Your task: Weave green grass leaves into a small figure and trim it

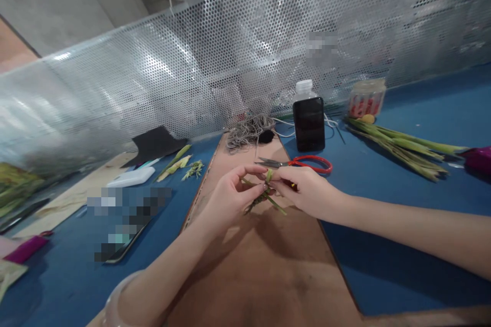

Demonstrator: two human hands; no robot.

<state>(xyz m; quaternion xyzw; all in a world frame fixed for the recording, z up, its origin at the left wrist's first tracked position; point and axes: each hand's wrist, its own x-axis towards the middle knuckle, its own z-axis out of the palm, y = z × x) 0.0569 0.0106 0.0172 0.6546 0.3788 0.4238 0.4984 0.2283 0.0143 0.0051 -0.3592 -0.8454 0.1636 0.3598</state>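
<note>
Both hands meet above a brown board (268, 265) on the blue table (402, 245). My left hand (230, 196) pinches a small bundle of green leaf strips (264, 196), with thumb and fingers closed on it. My right hand (307, 189) pinches the same bundle from the right, fingers closed near its upper end. Loose strip ends poke out below the fingers. Just behind the hands, red-handled scissors (303, 163) lie on the board and table.
A dark phone (309, 123) leans upright against a plastic bottle (305, 89). Grey cord (247, 130) is piled behind the board. Long green leaves (402, 145) and a jar (367, 98) lie right. Leaf scraps (180, 163), a white case (130, 178) and another phone (123, 248) lie left. A perforated metal screen (230, 61) backs the table.
</note>
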